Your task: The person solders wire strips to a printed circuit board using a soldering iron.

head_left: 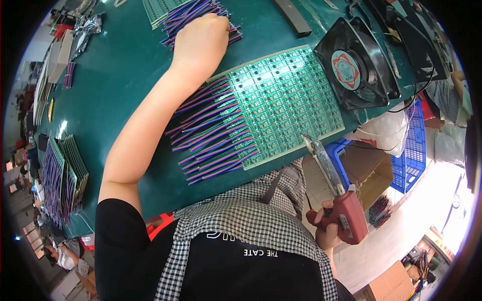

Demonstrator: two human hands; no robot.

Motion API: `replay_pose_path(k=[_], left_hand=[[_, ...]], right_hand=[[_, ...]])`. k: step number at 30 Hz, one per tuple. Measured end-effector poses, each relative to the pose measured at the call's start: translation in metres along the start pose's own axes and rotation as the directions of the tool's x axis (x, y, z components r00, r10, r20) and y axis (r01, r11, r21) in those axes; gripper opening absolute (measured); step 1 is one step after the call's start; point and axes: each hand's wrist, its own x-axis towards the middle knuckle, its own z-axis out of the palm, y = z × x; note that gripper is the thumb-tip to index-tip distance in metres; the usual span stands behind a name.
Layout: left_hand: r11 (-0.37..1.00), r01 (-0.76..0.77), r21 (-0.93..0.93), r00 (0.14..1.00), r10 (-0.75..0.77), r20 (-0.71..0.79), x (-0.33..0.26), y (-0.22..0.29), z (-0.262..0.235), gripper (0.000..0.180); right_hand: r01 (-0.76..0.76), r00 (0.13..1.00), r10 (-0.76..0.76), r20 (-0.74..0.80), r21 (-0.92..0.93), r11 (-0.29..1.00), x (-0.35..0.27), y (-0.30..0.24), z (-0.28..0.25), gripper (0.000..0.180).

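At the far side of the table, my left hand (205, 41) is closed, its fingers curled down onto a pile of thin purple, red and blue wires (193, 19); the fingertips are hidden. My right hand (327, 226) wraps round the handle of a red soldering gun (350, 216) near the table's front edge. Its metal tip points at the front right of a green circuit board panel (286, 100); whether it touches cannot be told. From the panel's left edge, several rows of wires (216, 135) fan out to the left over the tabletop.
A black fan (355, 64) stands right of the panel. Another green board (156, 12) lies by the wire pile. Wired boards (65, 173) stand at the left table edge. A grey metal bar (292, 19) lies at the back. A blue crate (409, 150) and cardboard box (369, 170) sit below, right.
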Motion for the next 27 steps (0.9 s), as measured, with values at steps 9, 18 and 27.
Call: replay_pose_path(k=[9,18,27], left_hand=[[0.764,0.178,-0.62,0.983,-0.106,0.152,0.005,-0.01,-0.02,0.016],[0.672,0.106,-0.733,0.94,0.173,0.295,-0.088,0.061,-0.073,0.007],[0.79,-0.588,-0.176,0.809,0.567,-0.156,-0.143,0.085,-0.042,0.023]], right_hand=[[-0.049,0.99,0.035,0.139,0.096,0.994,-0.003,-0.002,-0.005,0.069],[-0.234,0.968,0.243,0.058,-0.134,0.963,-0.008,-0.017,-0.01,0.085],[-0.023,0.95,0.162,0.268,-0.458,0.889,-0.006,-0.005,-0.034,0.076]])
